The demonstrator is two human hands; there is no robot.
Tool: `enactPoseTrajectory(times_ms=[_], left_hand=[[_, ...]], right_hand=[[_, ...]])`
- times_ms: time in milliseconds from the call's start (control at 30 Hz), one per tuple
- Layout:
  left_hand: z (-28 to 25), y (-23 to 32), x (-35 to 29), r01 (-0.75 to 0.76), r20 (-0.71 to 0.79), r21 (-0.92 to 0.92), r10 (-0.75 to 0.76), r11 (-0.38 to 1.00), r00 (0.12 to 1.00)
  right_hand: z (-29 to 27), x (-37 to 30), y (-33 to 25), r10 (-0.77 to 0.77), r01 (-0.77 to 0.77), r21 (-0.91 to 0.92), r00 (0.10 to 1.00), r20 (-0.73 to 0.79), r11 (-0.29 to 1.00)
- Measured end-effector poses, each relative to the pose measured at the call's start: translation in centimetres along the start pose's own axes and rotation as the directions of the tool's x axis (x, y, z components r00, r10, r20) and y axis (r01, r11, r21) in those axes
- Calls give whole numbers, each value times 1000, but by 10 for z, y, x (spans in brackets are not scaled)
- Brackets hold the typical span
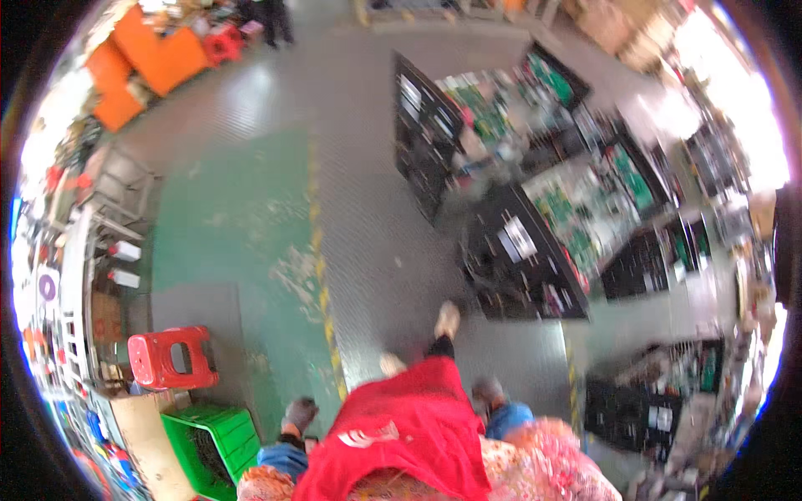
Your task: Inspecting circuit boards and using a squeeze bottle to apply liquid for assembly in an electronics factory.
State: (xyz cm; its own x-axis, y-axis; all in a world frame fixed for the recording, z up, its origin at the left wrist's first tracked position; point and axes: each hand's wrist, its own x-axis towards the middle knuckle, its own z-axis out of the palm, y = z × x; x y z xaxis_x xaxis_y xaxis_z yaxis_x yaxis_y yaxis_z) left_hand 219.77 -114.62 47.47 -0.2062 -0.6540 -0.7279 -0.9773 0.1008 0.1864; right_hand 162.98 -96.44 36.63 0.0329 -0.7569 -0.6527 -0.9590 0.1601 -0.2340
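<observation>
My left hand (301,412), in a dark grey glove, hangs at my left side beside the red apron (401,417). Motion smears its fingers. On the other side of the apron is my right hand (488,391), also gloved in grey and blurred, with its fingers partly turned from view. Neither hand shows a thing that I can make out in it. Blue cuffs (511,420) cover both wrists below patterned sleeves. One of my feet (447,319) is stretched forward on the grey floor mat, and neither hand touches anything around it.
Large black crates (525,259) full of green circuit boards (576,209) stand ahead on the right. To the left are a red stool (173,357), a green bin (215,447) and a shelf rack (79,275). A yellow-black line (317,242) runs along the floor.
</observation>
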Motion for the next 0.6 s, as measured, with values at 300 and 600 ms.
enactPoseTrajectory(times_ms=[300,600], left_hand=[[60,-64,27,-185,-77,-137,176,973,981],[-39,-83,72,-86,-327,-613,-152,785,933]], right_hand=[[-44,80,5,-171,247,-257,943,286,934],[-247,255,-137,-51,57,-103,997,61,993]])
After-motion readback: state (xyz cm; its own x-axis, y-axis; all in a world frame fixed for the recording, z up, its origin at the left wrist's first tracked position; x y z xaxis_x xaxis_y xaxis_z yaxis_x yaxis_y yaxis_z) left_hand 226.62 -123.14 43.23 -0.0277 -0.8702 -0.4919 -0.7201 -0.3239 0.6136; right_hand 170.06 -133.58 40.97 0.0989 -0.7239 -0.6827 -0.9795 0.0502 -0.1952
